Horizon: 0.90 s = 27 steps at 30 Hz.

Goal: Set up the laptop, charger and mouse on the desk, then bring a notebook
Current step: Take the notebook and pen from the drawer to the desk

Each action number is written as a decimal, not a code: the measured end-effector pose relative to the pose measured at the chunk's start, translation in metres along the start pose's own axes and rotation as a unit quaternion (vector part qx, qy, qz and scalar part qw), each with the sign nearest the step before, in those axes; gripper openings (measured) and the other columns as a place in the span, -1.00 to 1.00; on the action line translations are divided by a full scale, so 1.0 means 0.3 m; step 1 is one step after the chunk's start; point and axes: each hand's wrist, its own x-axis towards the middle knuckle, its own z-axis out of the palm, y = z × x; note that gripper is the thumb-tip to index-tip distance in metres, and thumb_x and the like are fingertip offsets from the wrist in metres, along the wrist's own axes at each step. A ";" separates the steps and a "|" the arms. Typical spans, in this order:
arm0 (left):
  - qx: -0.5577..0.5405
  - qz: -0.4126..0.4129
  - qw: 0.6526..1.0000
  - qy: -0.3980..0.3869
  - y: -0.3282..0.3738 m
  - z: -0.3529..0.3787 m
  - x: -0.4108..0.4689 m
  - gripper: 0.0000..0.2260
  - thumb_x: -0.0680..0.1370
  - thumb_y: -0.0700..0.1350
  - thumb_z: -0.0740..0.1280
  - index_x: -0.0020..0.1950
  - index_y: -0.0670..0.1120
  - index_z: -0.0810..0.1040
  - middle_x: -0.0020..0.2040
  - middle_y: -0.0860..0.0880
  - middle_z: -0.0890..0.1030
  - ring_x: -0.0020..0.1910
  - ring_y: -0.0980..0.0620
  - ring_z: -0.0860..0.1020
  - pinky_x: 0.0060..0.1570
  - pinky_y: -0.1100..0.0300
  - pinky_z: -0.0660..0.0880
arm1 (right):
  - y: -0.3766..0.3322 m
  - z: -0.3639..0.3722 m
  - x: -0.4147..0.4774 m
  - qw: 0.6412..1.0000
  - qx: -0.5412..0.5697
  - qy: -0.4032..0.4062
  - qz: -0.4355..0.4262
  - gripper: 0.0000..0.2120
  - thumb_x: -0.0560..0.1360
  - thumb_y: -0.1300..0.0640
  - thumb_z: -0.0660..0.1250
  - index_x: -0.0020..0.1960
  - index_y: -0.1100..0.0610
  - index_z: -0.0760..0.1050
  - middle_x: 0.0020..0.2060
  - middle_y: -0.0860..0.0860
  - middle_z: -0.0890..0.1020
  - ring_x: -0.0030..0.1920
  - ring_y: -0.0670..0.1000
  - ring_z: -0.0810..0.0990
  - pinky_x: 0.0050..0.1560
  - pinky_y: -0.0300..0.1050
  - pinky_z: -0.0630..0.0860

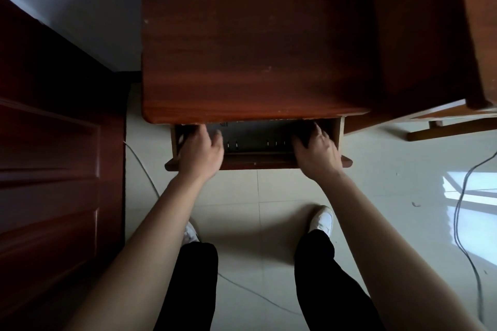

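Observation:
A dark grey laptop (258, 134) lies flat in the open drawer (258, 162) under the front edge of the brown wooden desk (255, 48). My left hand (200, 150) holds the laptop's left end, thumb spread over the top. At the laptop's right end, my right hand (317, 153) holds it the same way. The fingertips of both hands reach into the shadow beneath the desktop and are partly hidden. The back part of the laptop is covered by the desktop. No charger, mouse or notebook is in view.
A dark wooden door (53, 156) stands close on the left. A wooden frame (443, 126) juts out at the desk's right. Cables trail over the tiled floor at the right (462, 209) and left (142, 164). My feet are on the tiles below the drawer.

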 end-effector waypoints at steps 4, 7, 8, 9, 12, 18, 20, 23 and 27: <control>-0.054 -0.072 0.995 -0.040 0.012 0.021 0.027 -0.58 0.63 0.12 0.19 0.42 -0.07 0.32 0.24 -0.08 0.54 0.07 0.06 0.48 0.06 0.16 0.27 | -0.038 0.020 0.018 0.997 0.019 -0.049 0.063 -0.41 0.57 -0.09 0.17 0.52 0.16 0.20 0.16 0.19 0.60 0.16 0.29 0.56 0.03 0.05 0.39; -0.090 -0.108 0.990 0.003 0.006 0.008 0.026 -0.47 0.56 0.19 0.28 0.44 -0.04 0.34 0.35 -0.08 0.51 0.30 -0.14 0.47 0.16 0.17 0.27 | -0.068 0.017 -0.019 0.995 0.045 -0.020 0.089 -0.42 0.53 -0.16 0.17 0.38 0.22 0.35 0.19 0.22 0.52 0.22 0.28 0.49 0.22 0.13 0.40; -0.091 -0.112 0.990 0.005 0.007 0.006 0.022 -0.45 0.54 0.21 0.30 0.43 -0.04 0.35 0.35 -0.07 0.51 0.31 -0.16 0.46 0.15 0.18 0.27 | -0.074 0.016 -0.037 0.995 0.049 -0.011 0.091 -0.43 0.51 -0.19 0.16 0.31 0.23 0.39 0.17 0.22 0.51 0.21 0.27 0.48 0.23 0.15 0.40; -0.085 -0.114 0.990 0.000 0.010 0.006 0.017 -0.43 0.53 0.23 0.30 0.43 -0.04 0.35 0.33 -0.07 0.53 0.29 -0.17 0.48 0.13 0.17 0.27 | -0.078 0.016 -0.053 0.995 0.049 -0.007 0.089 -0.45 0.50 -0.20 0.15 0.25 0.23 0.41 0.14 0.21 0.52 0.18 0.26 0.49 0.22 0.15 0.40; -0.058 -0.121 0.991 -0.016 0.018 0.004 -0.015 -0.39 0.52 0.25 0.31 0.43 -0.08 0.35 0.32 -0.08 0.55 0.28 -0.17 0.50 0.13 0.14 0.33 | -0.069 0.012 -0.096 0.995 0.038 -0.016 0.091 -0.47 0.48 -0.21 0.14 0.16 0.22 0.42 0.09 0.18 0.52 0.14 0.23 0.49 0.20 0.14 0.41; -0.024 -0.172 0.985 -0.014 0.012 -0.018 -0.158 -0.46 0.49 0.29 0.30 0.26 -0.10 0.46 0.20 -0.11 0.61 0.19 -0.21 0.55 0.13 0.04 0.47 | -0.066 0.001 -0.219 0.994 0.027 -0.001 0.103 -0.41 0.40 -0.26 0.10 0.10 0.22 0.47 -0.04 0.07 0.46 0.09 0.18 0.49 0.13 0.09 0.42; -0.016 -0.182 0.983 0.009 0.021 -0.039 -0.207 -0.44 0.48 0.30 0.30 0.26 -0.10 0.46 0.18 -0.14 0.61 0.17 -0.24 0.55 0.11 0.00 0.50 | -0.073 -0.012 -0.255 0.995 0.023 0.016 0.098 -0.42 0.39 -0.28 0.10 0.10 0.19 0.48 -0.02 0.08 0.51 0.07 0.17 0.51 0.09 0.07 0.43; 0.004 -0.170 0.984 0.055 0.042 -0.070 -0.260 -0.41 0.47 0.30 0.31 0.32 -0.10 0.42 0.20 -0.18 0.59 0.14 -0.27 0.57 0.06 -0.01 0.49 | -0.080 -0.028 -0.290 0.993 0.019 0.042 0.110 -0.43 0.39 -0.30 0.12 0.11 0.13 0.48 0.00 0.08 0.59 0.03 0.18 0.56 -0.06 0.00 0.38; 0.047 -0.114 0.990 0.066 0.037 -0.091 -0.333 -0.34 0.48 0.29 0.30 0.40 -0.13 0.35 0.25 -0.19 0.58 0.11 -0.29 0.59 0.03 -0.06 0.52 | -0.048 -0.043 -0.348 0.993 0.017 0.025 0.115 -0.48 0.38 -0.37 0.08 0.02 0.04 0.40 -0.05 0.14 0.66 -0.03 0.26 0.61 -0.14 -0.01 0.36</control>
